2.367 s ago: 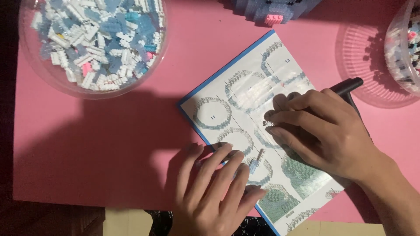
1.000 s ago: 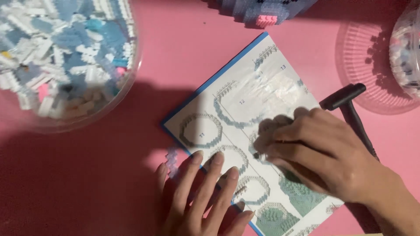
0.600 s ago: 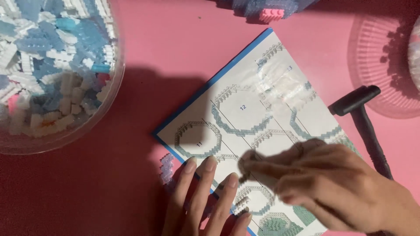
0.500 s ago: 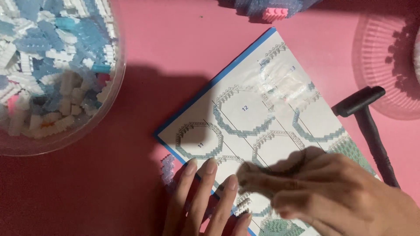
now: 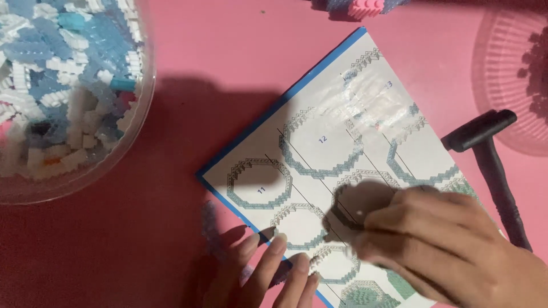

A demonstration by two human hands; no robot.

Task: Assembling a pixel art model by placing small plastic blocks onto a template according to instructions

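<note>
The right hand [image 5: 439, 245] sits at the lower right of the frame, blurred, lying over the lower right part of the booklet [image 5: 342, 148]. Its fingers [image 5: 365, 219] are curled inward with the tips drawn together, as if pinching something tiny, but the blur hides whether anything is between them. The left hand [image 5: 260, 274] comes in from the bottom edge at centre, fingers stretched out and spread flat; its fingertips [image 5: 278, 245] press on the booklet's lower left edge, and it holds nothing. A few small pale bricks [image 5: 211, 228] lie on the table just beside this hand, at the booklet's corner, too blurred to count.

The booklet lies tilted across the middle of the frame, its blue-edged corner pointing left, showing printed ring-shaped building steps in pale teal. To the right of it, near the right hand, a black hammer-shaped tool [image 5: 491, 159] lies on the pink table [image 5: 228, 57], head toward the top. A clear ribbed lid [image 5: 502, 68] sits at the upper right. A clear tub [image 5: 68, 97] full of white and blue bricks fills the upper left. At the top edge, centre, part of a blue and pink brick build [image 5: 357, 7] shows.
</note>
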